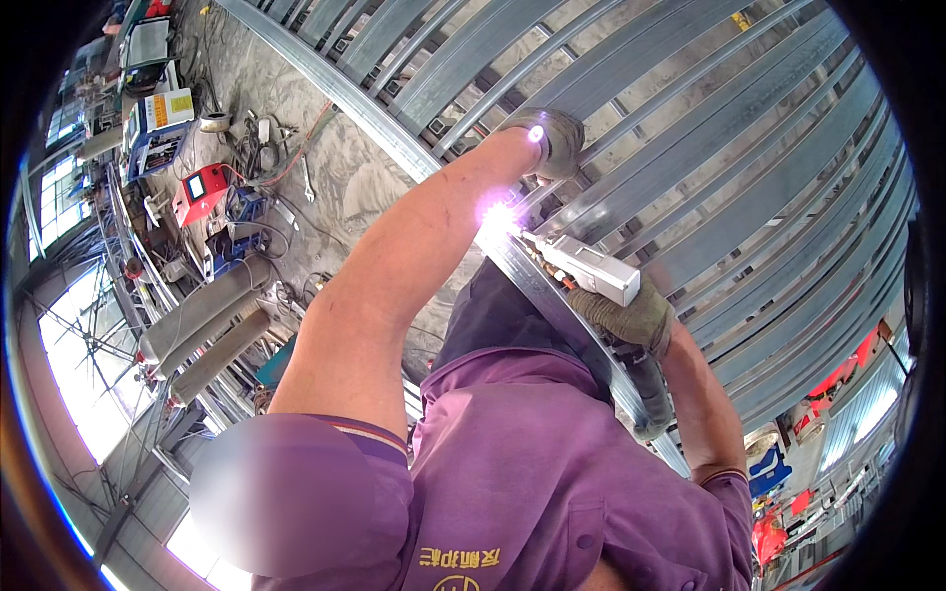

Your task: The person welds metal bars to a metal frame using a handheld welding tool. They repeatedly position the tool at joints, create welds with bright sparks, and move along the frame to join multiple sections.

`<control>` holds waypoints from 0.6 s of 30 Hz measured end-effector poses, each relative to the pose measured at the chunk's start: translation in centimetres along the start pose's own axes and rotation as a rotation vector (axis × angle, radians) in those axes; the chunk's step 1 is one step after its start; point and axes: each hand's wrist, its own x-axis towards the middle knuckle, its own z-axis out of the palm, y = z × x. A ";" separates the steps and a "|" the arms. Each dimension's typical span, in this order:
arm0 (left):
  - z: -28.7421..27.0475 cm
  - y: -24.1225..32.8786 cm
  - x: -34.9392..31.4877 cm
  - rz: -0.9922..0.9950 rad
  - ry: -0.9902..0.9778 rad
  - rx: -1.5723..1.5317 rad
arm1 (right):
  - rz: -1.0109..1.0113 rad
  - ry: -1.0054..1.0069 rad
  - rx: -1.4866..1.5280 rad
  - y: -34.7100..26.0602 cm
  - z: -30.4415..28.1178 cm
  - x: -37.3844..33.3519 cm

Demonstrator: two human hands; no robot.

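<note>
Head view shows our left hand (550, 141), gloved, gripping a grey steel bar (463, 74) of the slatted frame. Our right hand (631, 315), also gloved, is closed around a welding torch (589, 266), its tip sparking brightly (499, 215) on the bar just below the left hand.

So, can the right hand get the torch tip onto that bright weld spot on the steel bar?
Probably yes. The right hand holds the welding torch with its tip already at the weld spot. The left hand rests further along the steel bar, clear of the tip.
</note>
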 end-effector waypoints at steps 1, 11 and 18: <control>0.0 0.0 0.0 -0.006 -0.011 0.005 | 0.016 -0.004 -0.008 0.0 0.0 0.0; -0.8 0.1 -0.2 -0.018 -0.066 -0.037 | 0.062 -0.010 0.071 -0.3 0.0 -0.2; 0.3 -0.8 0.7 -0.015 -0.045 -0.117 | 0.090 0.002 0.088 -0.1 0.0 -0.1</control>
